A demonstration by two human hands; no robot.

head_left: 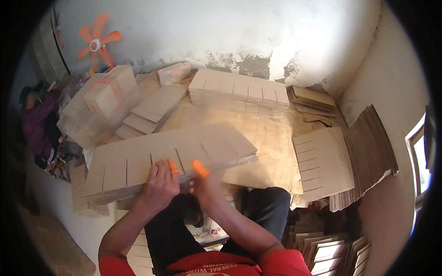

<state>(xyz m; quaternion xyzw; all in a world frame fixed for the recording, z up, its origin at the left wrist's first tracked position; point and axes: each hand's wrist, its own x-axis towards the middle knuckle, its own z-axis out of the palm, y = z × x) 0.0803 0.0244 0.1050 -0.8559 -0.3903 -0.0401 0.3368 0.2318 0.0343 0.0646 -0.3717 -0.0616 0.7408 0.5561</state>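
A long stack of slotted cardboard sheets (138, 156) lies tilted across the near left side of the table, its near edge hanging over my lap. My left hand (161, 181) is closed at that near edge, fingers curled and an orange cover on one finger. Just to its right, my right hand (204, 184) grips the same edge, with an orange-covered digit on top and the other fingers lower down, partly hidden. The right hand is slightly blurred.
Another slotted cardboard stack (239, 89) stands at the back of the wooden table (271, 152). More slotted sheets (322, 158) lean at the right. Flat pieces (156, 108), a tied bundle (108, 94) and a brick (174, 72) sit at back left. A person (39, 124) is at far left, near an orange fan (95, 44).
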